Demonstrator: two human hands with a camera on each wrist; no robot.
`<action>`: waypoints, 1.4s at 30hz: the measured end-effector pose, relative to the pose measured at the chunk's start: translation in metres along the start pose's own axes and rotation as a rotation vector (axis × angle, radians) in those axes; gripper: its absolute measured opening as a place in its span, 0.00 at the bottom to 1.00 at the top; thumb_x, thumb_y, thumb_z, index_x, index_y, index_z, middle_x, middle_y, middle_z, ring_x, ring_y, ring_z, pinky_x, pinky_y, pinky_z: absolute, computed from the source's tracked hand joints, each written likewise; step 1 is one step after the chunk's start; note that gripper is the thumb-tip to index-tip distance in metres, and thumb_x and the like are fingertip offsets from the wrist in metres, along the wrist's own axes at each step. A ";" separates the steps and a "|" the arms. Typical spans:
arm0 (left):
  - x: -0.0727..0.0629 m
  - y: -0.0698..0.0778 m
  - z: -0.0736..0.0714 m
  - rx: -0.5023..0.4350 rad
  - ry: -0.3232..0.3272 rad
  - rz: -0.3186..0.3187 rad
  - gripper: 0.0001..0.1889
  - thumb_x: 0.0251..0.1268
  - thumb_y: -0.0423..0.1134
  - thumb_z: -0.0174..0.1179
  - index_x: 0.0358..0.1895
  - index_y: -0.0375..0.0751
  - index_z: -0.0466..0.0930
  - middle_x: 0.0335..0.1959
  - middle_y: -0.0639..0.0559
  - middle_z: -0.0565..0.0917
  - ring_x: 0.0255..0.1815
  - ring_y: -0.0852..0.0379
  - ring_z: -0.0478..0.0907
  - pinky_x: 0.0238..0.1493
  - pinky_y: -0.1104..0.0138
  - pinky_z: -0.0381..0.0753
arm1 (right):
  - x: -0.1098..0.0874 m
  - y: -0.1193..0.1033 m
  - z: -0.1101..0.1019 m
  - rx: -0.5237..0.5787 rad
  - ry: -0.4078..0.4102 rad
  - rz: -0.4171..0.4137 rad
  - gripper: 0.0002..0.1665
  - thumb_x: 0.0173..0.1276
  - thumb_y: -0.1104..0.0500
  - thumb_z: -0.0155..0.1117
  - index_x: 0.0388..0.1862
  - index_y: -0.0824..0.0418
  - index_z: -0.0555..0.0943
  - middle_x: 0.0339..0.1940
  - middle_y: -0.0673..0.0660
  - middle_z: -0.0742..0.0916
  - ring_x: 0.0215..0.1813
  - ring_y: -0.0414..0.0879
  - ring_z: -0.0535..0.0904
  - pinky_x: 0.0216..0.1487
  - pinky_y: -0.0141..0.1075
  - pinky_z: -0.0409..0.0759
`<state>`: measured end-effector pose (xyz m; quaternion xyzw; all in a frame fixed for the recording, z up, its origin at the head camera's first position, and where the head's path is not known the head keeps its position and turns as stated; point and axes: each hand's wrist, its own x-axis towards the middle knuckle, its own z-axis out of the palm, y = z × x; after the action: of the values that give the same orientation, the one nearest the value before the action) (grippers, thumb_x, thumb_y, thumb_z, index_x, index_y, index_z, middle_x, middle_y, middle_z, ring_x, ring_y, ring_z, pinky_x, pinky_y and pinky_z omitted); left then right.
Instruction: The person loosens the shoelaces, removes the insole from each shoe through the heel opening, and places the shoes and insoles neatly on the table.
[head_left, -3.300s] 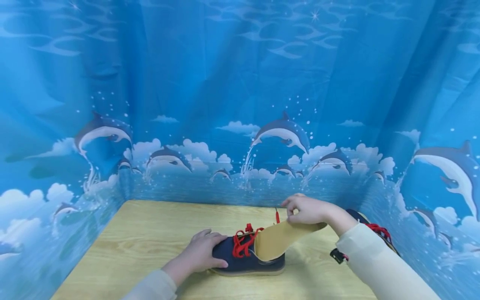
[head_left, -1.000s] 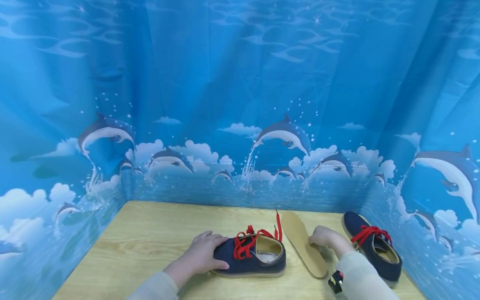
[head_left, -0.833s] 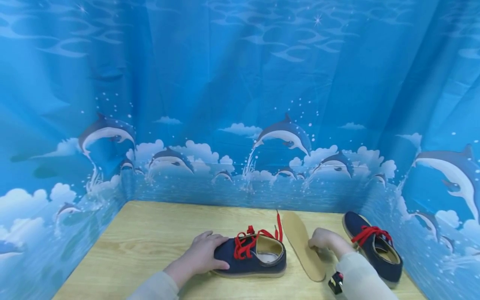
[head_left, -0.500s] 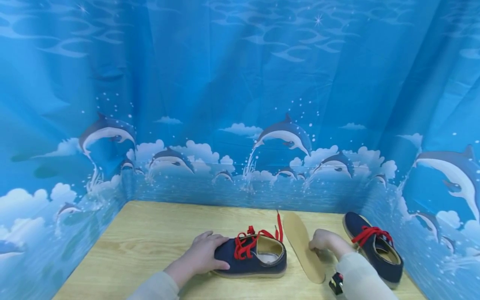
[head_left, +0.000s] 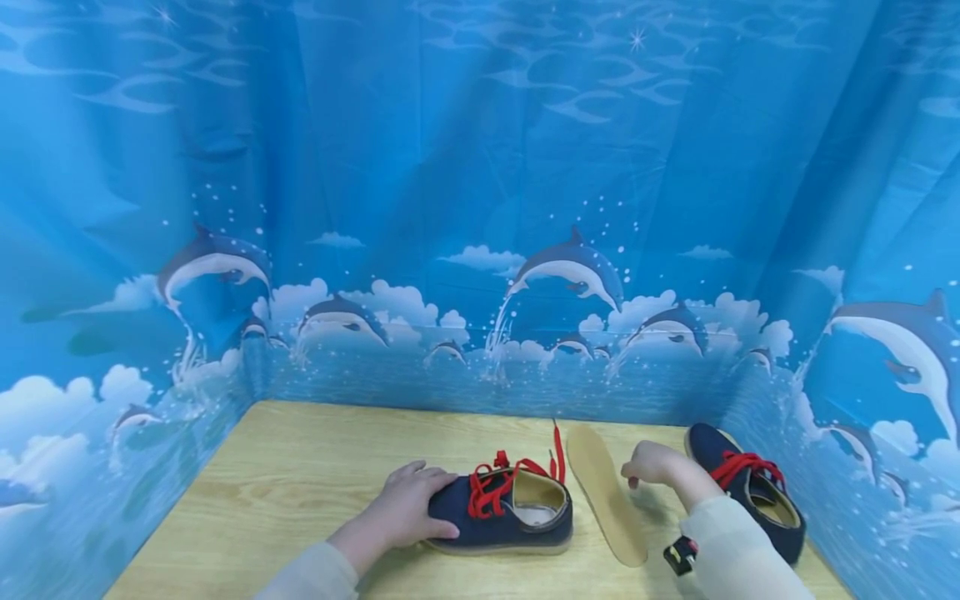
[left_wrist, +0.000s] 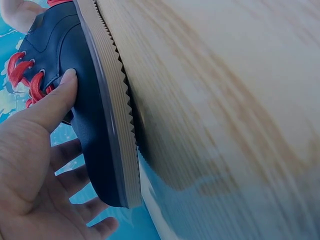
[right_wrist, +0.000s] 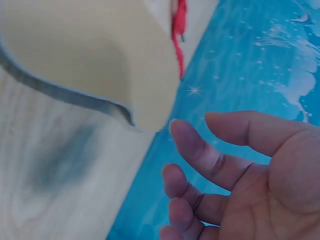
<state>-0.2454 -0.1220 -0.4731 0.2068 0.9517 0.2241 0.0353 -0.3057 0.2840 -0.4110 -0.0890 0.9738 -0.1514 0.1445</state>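
A navy shoe (head_left: pixel 498 517) with red laces (head_left: pixel 487 492) lies sole down on the table, its toe pointing left. My left hand (head_left: pixel 405 508) grips the toe end, the thumb (left_wrist: pixel 62 95) on one side and the fingers passing behind the other. Right of this shoe a tan insole (head_left: pixel 603 496) lies flat. Just above and right of the insole is my right hand (head_left: pixel 656 467), its fingers loosely bent and holding nothing. The right wrist view shows a gap between the fingertips (right_wrist: pixel 176 127) and the insole's edge.
A second navy shoe (head_left: pixel 750 492) with red laces stands at the table's right edge, partly behind the right forearm. A loose red lace end (head_left: pixel 558 454) trails between shoe and insole. Blue dolphin-print curtains (head_left: pixel 480 208) enclose the wooden table (head_left: pixel 315 450).
My right hand drew the insole out of the shoe and laid it on the table to the right. It has since let go and lifted slightly. My left hand stays on the shoe.
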 end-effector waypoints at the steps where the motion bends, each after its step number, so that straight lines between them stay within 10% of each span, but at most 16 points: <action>1: 0.000 0.000 0.000 0.000 -0.001 -0.002 0.43 0.49 0.63 0.73 0.68 0.47 0.76 0.66 0.44 0.77 0.72 0.32 0.61 0.72 0.38 0.56 | -0.001 -0.002 -0.002 0.010 0.002 -0.005 0.14 0.58 0.61 0.56 0.20 0.65 0.86 0.18 0.49 0.70 0.24 0.43 0.60 0.30 0.34 0.62; 23: -0.002 0.000 0.000 0.009 0.026 0.035 0.42 0.49 0.62 0.74 0.67 0.45 0.77 0.64 0.44 0.79 0.71 0.31 0.63 0.70 0.37 0.58 | -0.031 -0.068 0.006 0.136 0.147 -0.093 0.22 0.69 0.56 0.64 0.16 0.56 0.67 0.15 0.48 0.68 0.20 0.42 0.60 0.26 0.35 0.64; 34: 0.001 -0.005 0.003 0.009 0.031 0.035 0.42 0.49 0.63 0.73 0.68 0.46 0.77 0.64 0.45 0.78 0.71 0.32 0.63 0.70 0.37 0.58 | -0.021 -0.093 0.039 0.137 0.268 -0.219 0.14 0.63 0.60 0.71 0.18 0.56 0.79 0.18 0.48 0.78 0.23 0.42 0.70 0.26 0.36 0.71; 42: 0.002 -0.009 0.002 -0.001 0.001 0.036 0.45 0.46 0.67 0.72 0.69 0.49 0.75 0.66 0.46 0.77 0.72 0.33 0.62 0.70 0.37 0.57 | -0.019 -0.096 0.053 0.055 0.347 -0.154 0.17 0.60 0.58 0.75 0.16 0.51 0.76 0.29 0.50 0.78 0.39 0.48 0.73 0.46 0.51 0.75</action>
<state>-0.2505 -0.1272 -0.4787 0.2236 0.9478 0.2253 0.0310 -0.2593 0.1836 -0.4243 -0.1319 0.9699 -0.2018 -0.0353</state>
